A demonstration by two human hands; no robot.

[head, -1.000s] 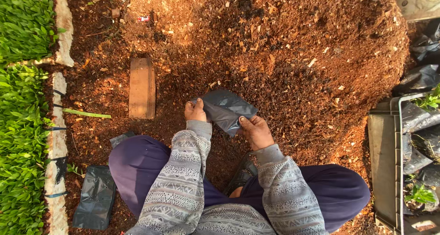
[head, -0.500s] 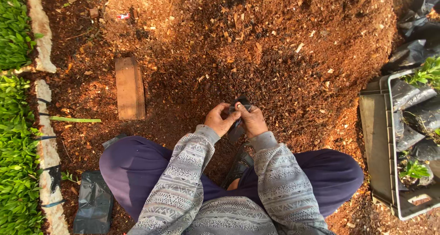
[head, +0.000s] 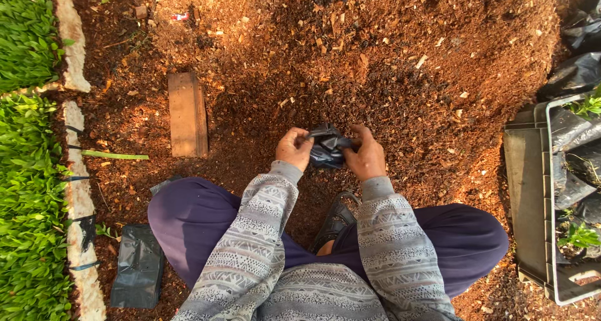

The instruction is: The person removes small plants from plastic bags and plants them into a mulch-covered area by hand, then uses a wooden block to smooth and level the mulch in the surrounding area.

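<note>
Black plastic bag sat crumpled between both hands above the red-brown soil. Left hand and right hand each gripped one side of it.

Warm, low sunlight from the upper right; soil heap glows orange, shaded near the squatting person. Sharp focus overall (slight wide-angle stretch at edges), no glare.
</note>
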